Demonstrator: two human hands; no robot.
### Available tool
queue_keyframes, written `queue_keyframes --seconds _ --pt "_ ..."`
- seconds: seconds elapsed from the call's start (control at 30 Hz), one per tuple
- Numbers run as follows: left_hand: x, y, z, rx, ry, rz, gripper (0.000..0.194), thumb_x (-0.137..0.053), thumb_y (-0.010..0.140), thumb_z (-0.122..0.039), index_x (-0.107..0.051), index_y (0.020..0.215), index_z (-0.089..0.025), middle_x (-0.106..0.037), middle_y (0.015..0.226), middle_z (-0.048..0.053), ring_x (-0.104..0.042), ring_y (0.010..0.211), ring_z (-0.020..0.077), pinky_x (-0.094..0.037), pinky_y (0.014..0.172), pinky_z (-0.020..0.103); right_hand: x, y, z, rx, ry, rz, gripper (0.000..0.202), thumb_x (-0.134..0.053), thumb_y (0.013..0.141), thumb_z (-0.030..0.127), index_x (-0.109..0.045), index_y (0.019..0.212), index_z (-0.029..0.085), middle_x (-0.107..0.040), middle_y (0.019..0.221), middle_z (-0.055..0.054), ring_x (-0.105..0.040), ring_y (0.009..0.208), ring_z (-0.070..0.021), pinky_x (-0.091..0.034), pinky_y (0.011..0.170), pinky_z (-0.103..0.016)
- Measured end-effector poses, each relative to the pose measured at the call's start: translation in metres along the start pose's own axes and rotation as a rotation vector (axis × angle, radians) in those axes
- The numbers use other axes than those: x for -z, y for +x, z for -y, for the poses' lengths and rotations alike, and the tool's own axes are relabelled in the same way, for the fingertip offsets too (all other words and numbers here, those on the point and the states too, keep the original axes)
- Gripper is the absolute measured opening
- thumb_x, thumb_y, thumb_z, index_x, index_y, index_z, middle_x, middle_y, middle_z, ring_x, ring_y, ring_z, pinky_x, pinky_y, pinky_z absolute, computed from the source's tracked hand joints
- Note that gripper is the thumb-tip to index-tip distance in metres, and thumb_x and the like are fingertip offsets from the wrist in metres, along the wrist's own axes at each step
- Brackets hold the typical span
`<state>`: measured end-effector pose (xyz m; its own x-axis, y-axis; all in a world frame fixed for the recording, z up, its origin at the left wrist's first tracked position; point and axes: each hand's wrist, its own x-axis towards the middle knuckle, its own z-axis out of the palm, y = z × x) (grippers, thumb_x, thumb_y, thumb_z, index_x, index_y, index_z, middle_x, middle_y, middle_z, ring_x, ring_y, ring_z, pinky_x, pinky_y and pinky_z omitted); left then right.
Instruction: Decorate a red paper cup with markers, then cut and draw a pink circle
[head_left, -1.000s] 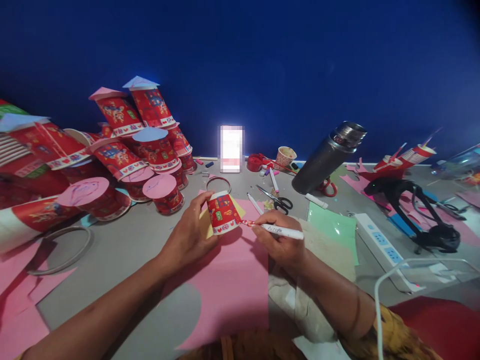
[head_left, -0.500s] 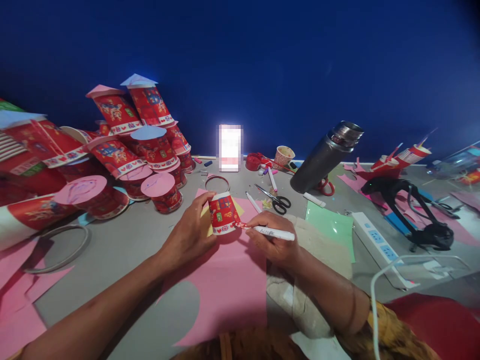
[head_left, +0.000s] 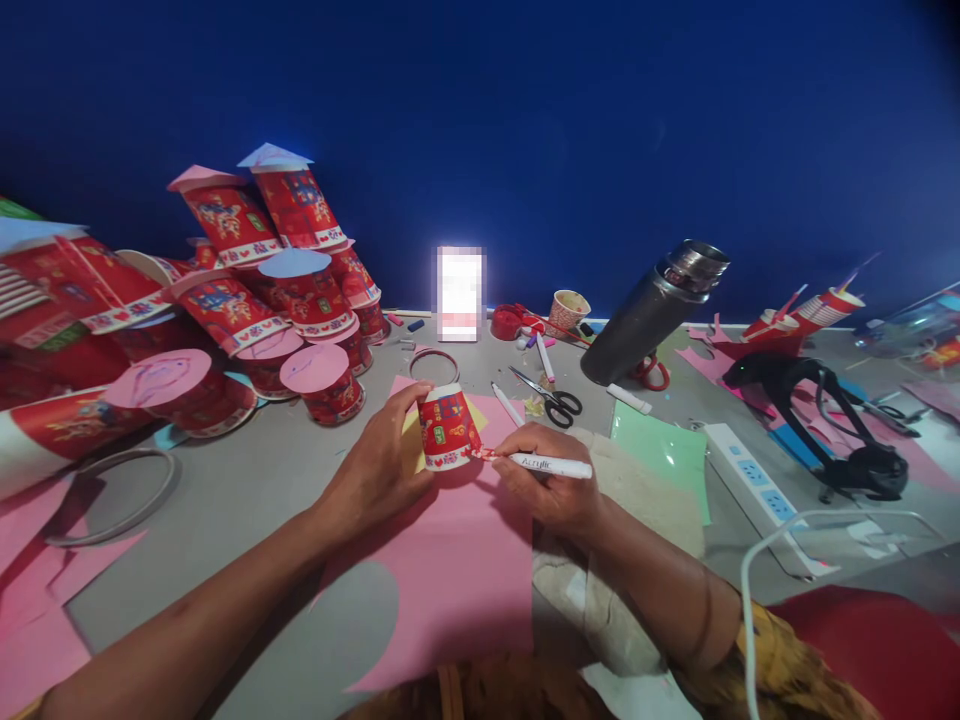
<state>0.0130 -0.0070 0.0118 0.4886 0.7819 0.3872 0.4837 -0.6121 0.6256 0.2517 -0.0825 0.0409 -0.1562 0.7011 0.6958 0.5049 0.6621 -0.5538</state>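
My left hand [head_left: 390,445] grips a red paper cup [head_left: 444,428] by its left side, tilted above a pink sheet of paper [head_left: 465,560]. The cup carries blue and gold pictures and a white band with hearts and flowers. A white acrylic marker [head_left: 551,466] is pinched in my right hand [head_left: 551,490], its tip at the cup's lower right edge. Whether the tip touches the cup I cannot tell. Under the cup lies a piece of yellow paper [head_left: 412,440], partly hidden by my left hand.
Stacked red paper cups [head_left: 304,300] with paper discs and cones fill the left. Black scissors [head_left: 555,400], a dark thermos flask [head_left: 649,315], a green sheet [head_left: 664,450] and a white power strip [head_left: 757,490] stand or lie rightward. A cloth [head_left: 630,590] is under my right forearm.
Hardly anything differs. The cup and the marker have shifted very slightly to the right, and both hands keep their grip.
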Motion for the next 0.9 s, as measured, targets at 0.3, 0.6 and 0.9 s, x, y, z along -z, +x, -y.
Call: queue_keyframes --seconds 0.3,0.6,0.9 --pt "-0.0007 0.0006 -0.0016 -0.023 -0.003 0.003 0.08 -0.072 0.078 -0.02 -0.038 0.151 -0.022 -0.059 0.151 0.018 -0.06 0.14 0.0375 -0.051 0.117 0.056 -0.0023 -0.0004 -0.0007 0.046 -0.012 0.059 0.01 -0.065 0.102 0.025 -0.073 0.097 0.02 -0.08 0.084 -0.005 -0.074 0.073 -0.0165 -0.057 0.069 -0.027" --pt "-0.0002 0.0015 -0.0062 0.017 -0.031 0.028 0.079 -0.071 0.078 -0.022 -0.039 0.15 -0.021 -0.058 0.152 0.017 -0.059 0.141 0.0375 -0.049 0.119 0.057 -0.0015 -0.0013 0.0 -0.022 -0.019 0.055 0.015 -0.064 0.103 0.029 -0.073 0.095 0.021 -0.079 0.082 -0.005 -0.073 0.071 -0.0162 -0.058 0.068 -0.027" --pt "-0.0031 -0.001 -0.0022 0.003 -0.031 0.016 0.08 -0.071 0.078 -0.021 -0.04 0.151 -0.021 -0.059 0.153 0.017 -0.06 0.14 0.0381 -0.05 0.118 0.057 -0.0026 -0.0003 0.0011 -0.001 -0.05 0.054 0.016 -0.062 0.103 0.028 -0.073 0.093 0.021 -0.08 0.081 -0.005 -0.073 0.07 -0.0156 -0.056 0.066 -0.027"
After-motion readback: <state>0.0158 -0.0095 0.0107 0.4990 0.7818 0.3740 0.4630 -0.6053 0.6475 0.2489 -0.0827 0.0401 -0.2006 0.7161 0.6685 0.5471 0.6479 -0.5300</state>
